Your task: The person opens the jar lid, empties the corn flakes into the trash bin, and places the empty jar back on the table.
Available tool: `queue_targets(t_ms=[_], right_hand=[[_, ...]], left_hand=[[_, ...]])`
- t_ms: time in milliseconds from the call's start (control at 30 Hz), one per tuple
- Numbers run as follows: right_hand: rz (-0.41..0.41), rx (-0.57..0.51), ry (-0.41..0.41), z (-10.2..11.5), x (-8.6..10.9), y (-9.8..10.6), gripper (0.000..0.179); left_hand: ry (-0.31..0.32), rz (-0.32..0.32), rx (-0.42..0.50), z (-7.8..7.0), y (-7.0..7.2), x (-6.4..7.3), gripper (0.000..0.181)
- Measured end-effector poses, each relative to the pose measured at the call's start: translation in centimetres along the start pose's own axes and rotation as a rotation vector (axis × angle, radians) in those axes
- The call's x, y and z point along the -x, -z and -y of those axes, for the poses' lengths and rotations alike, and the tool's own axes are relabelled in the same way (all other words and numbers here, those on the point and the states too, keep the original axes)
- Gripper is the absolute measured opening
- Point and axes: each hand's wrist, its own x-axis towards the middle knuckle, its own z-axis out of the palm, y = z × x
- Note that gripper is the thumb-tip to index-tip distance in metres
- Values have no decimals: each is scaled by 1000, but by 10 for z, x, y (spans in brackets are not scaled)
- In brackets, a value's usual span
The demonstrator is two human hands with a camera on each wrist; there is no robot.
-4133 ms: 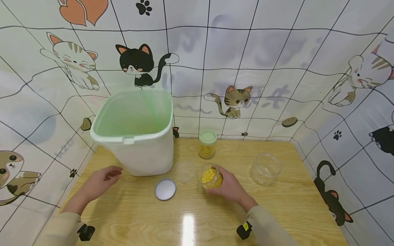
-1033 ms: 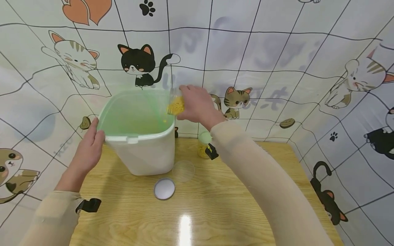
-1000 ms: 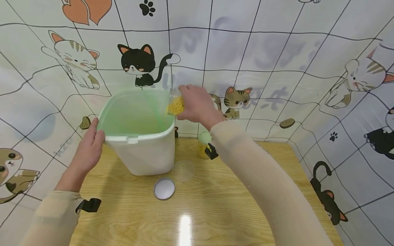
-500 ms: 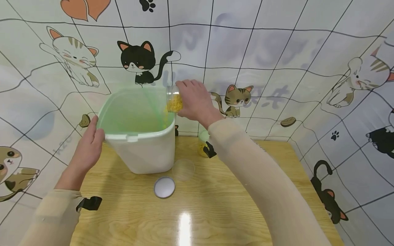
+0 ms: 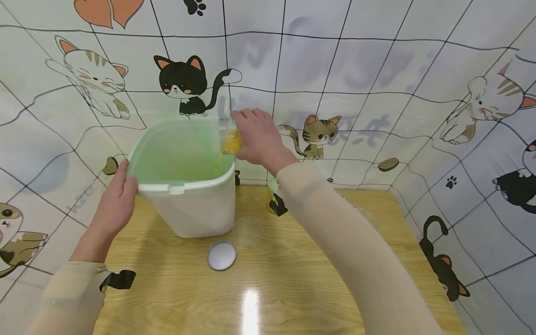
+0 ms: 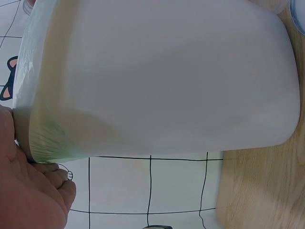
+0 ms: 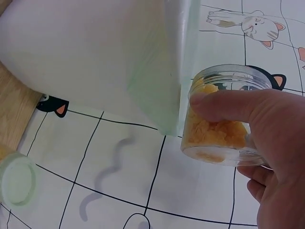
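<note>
My right hand (image 5: 259,139) grips a clear jar (image 5: 228,135) partly filled with yellow crumbly bits. The jar is tipped on its side, its mouth over the right rim of a white bin (image 5: 201,209) with a pale green inside. Some yellow bits (image 5: 217,164) show below the mouth, inside the bin. In the right wrist view the thumb lies across the jar (image 7: 217,136), the bits heaped along its lower wall. My left hand (image 5: 113,200) holds the bin's front left rim; in the left wrist view its fingers (image 6: 57,183) curl at the rim corner.
A round white lid (image 5: 222,255) and a clear disc (image 5: 248,231) lie on the wooden table (image 5: 188,288) before the bin. A green-lidded jar (image 7: 19,179) stands to the bin's right, mostly behind my right sleeve in the head view. Cat-printed walls (image 5: 356,70) enclose the table.
The right hand has lifted the jar from the table to the bin rim and tipped it further; yellow bits have dropped in. The left hand has moved from beside the bin to its rim.
</note>
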Motion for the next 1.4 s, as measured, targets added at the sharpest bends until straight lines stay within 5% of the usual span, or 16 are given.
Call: queue_targets(t_ms=[1400], right_hand=[[-125,137,76,8,-3,-7,65]], left_hand=[[1,-25,-3,0,-1,-1,60]])
